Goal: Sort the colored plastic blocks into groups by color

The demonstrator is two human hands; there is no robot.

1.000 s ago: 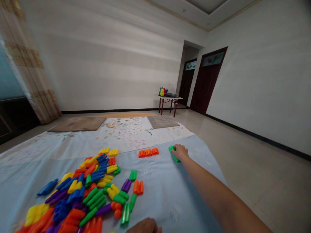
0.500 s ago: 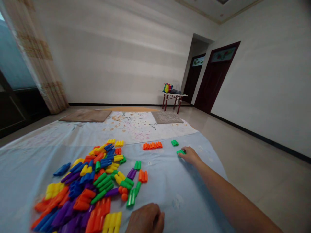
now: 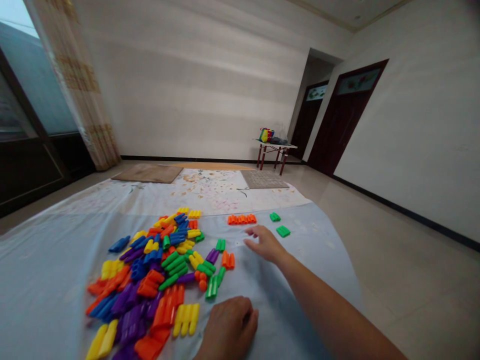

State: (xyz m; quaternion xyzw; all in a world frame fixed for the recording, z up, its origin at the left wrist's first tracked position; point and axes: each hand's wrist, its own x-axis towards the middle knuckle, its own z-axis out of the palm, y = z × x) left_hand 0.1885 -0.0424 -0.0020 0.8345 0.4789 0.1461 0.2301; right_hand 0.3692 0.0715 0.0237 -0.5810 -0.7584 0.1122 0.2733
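My right hand (image 3: 264,244) hovers over the blue cloth with its fingers apart and nothing between them. Right of it lie a green toy block (image 3: 283,231) of joined tubes and a smaller green block (image 3: 275,217). Beyond the fingers is a row of orange blocks (image 3: 242,219). My left hand (image 3: 231,325) rests on the cloth near the front, its fingers curled in and no object showing in them. Close to its left are a yellow block (image 3: 186,320) and a green block (image 3: 211,288), at the edge of a heap of coloured blocks (image 3: 150,280).
The blue cloth (image 3: 300,280) covers the near part of the bed-like surface, with a flowered white cloth (image 3: 210,187) behind. Two flat mats, one brown (image 3: 148,173) and one grey (image 3: 264,179), lie at the far edge. A small table (image 3: 275,145) stands by the wall.
My right hand has let go of the green block and moved left, away from it. The green block now lies on the cloth. My left hand stays curled in place.
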